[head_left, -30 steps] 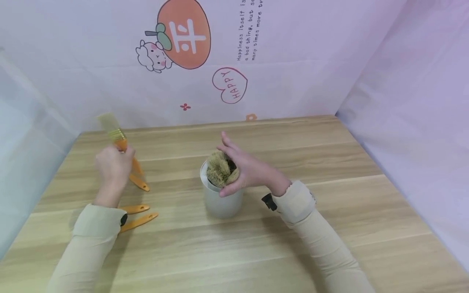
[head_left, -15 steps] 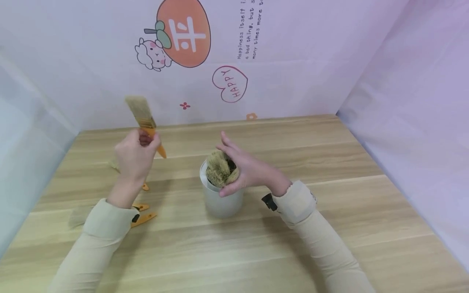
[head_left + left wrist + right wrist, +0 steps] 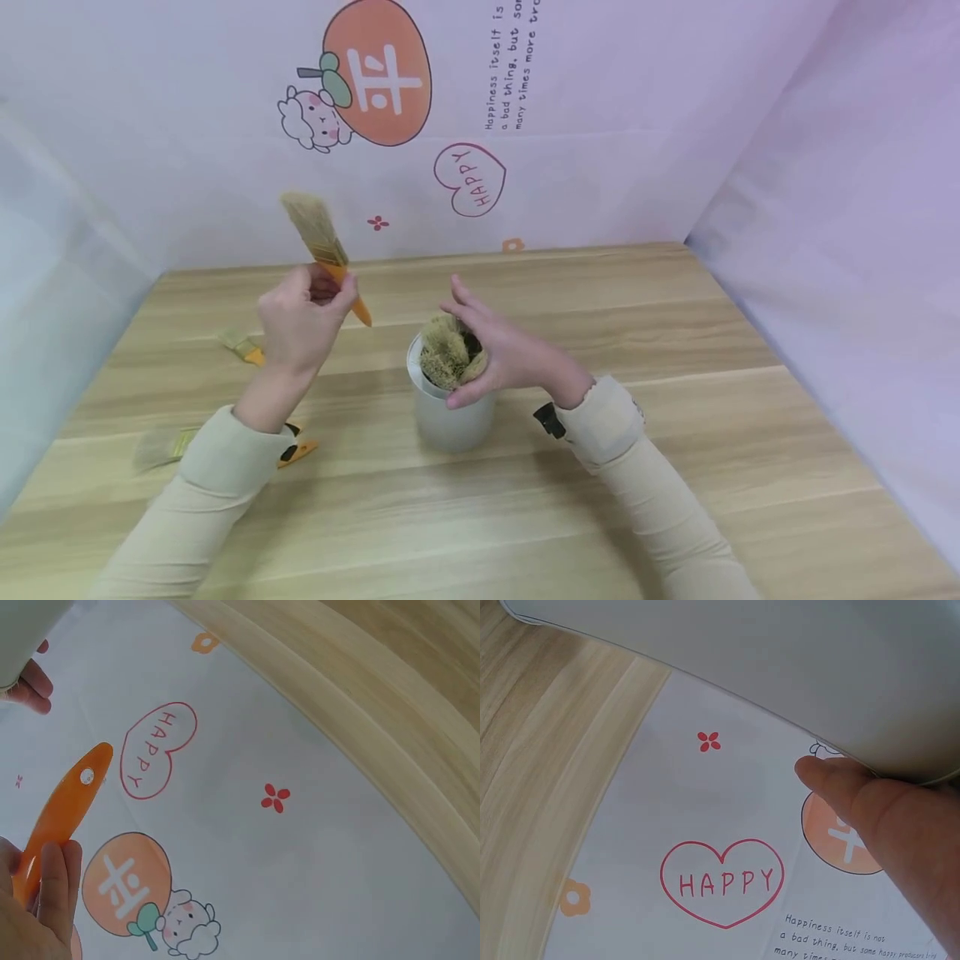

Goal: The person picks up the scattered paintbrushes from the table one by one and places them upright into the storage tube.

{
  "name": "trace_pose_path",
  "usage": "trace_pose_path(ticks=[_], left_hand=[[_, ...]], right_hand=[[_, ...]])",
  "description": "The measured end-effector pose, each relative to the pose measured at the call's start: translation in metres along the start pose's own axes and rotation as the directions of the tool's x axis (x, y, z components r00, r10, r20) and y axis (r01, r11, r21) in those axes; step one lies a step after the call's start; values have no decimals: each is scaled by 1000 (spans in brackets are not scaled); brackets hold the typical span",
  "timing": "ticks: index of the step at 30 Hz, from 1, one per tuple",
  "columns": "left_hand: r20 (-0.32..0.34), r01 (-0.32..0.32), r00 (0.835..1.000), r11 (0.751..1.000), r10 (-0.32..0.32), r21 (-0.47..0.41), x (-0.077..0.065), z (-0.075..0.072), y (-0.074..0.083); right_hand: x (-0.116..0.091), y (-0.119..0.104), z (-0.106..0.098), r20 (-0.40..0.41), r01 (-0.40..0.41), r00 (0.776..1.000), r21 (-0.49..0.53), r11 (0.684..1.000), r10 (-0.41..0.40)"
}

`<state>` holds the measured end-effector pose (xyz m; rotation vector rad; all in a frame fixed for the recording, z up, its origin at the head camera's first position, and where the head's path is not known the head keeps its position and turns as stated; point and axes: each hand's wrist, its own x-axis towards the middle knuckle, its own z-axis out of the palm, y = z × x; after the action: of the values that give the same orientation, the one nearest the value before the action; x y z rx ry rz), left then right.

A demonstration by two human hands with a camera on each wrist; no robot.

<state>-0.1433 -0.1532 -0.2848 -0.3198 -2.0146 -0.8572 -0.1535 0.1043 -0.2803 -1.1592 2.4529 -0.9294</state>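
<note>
My left hand [image 3: 303,321] pinches a flat paintbrush [image 3: 315,227] by its orange handle, bristles pointing up and away. In the left wrist view the handle [image 3: 71,799], with a hole near its end, slants out past the fingers. A white cylindrical container [image 3: 453,427] stands upright on the table. Tan brush bristles [image 3: 442,343] stick up at its mouth, with a dark gap among them. My right hand [image 3: 506,350] holds the container round its rim, thumb on the near side and fingers on the far side. The container's wall [image 3: 780,660] fills the top of the right wrist view.
A smaller paintbrush [image 3: 242,346] lies on the wooden table [image 3: 600,517] behind the left forearm. Wide bristles of another brush [image 3: 161,447] show left of the sleeve, and an orange handle end [image 3: 300,454] to its right. A printed white cloth [image 3: 600,150] backs the table.
My left hand has carried the paintbrush rightward and a little away, over the table toward the container. My right hand stays at the container.
</note>
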Motion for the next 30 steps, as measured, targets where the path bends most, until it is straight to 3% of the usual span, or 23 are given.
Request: trace_pose_path(ticks=[5,8,12,15,18,22,30], left_hand=[[-122,65,989,983,-86,-169,-4,3,8],[-170,49,981,965,-96,-259,-2,4,13],[-194,-37,981,950,-25,-311,4,7,23],[-232,-120,972,939,44,-323,11,10,33],[-246,-161,967,921,74,-354,17,12,42],[-206,-177,974,892,97,-416,19,13,52],[-158,-262,964,868,214,-422,18,21,63]], right_hand=[[0,1,1,14,1,1000,14,1000,-1],[0,1,1,26,-6,1000,25,1000,6],[0,1,0,18,-12,1000,26,1000,12],[0,2,-1,2,-11,1000,27,1000,11],[0,3,0,-8,-15,1000,31,999,15],[-1,2,0,-10,-17,1000,24,1000,17],[-2,1,0,-23,15,1000,27,1000,-14]])
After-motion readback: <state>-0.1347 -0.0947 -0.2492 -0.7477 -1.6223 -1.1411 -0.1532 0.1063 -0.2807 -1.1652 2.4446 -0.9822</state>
